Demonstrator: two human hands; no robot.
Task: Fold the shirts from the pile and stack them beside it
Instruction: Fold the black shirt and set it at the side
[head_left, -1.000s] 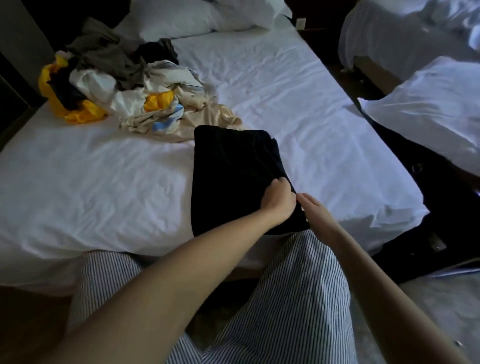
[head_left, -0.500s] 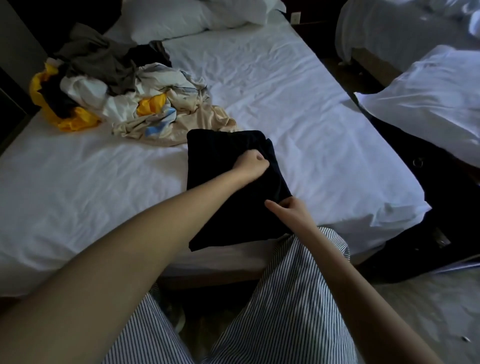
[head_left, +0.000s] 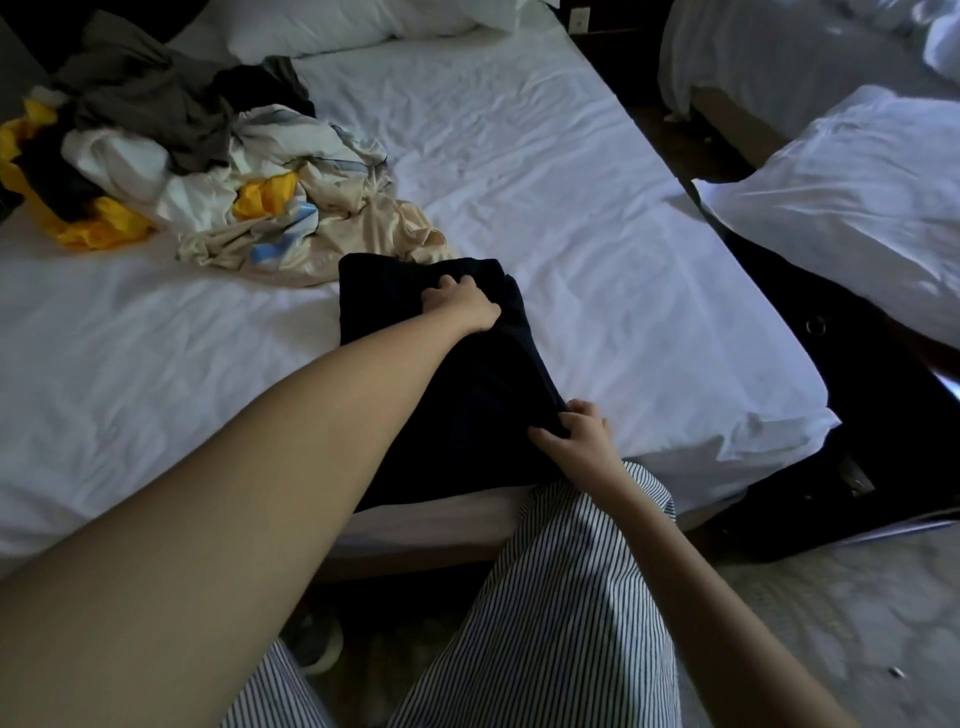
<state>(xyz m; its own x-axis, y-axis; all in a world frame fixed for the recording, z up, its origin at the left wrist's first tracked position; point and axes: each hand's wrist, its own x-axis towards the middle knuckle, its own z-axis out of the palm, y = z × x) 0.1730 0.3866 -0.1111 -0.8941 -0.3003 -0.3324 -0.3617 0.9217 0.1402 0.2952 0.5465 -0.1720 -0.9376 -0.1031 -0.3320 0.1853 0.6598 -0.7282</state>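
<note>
**Black shirt (head_left: 452, 395): part-folded, nothing stacked yet.**
It lies at the near edge of the bed (head_left: 571, 208), with the pile (head_left: 208, 171) at its 10 o'clock, touching its far edge. The hands are apart: the left hand (head_left: 462, 306) grips the fold at 12 o'clock and the right hand (head_left: 576, 441) pinches the corner at 4 o'clock. The pile looks largely unsorted. No brand, label or writing is legible.

text: none readable | labels: none | brands: none | numbers: none | signs: none
</note>
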